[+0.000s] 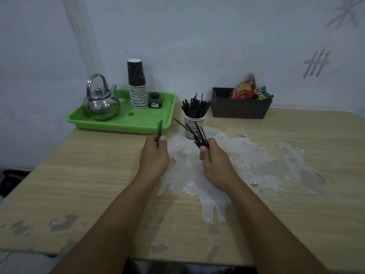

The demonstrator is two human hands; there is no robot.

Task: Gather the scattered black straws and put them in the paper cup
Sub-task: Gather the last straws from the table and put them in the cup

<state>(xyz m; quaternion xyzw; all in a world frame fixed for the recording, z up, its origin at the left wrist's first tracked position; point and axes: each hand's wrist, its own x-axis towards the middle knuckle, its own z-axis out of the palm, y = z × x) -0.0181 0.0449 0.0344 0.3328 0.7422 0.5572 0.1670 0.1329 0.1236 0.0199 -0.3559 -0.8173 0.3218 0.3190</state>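
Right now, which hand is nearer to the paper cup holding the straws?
Right. The right hand, gripping a bunch of black straws, sits just in front of the paper cup, its straws crossing the cup's front. The left hand, pinching a single straw, is farther off to the cup's left.

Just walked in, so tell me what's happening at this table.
A person is collecting black straws. The right hand grips a fanned bunch of straws just in front of the paper cup, which already holds many. The left hand pinches a single straw near the green tray. No loose straws show on the table.
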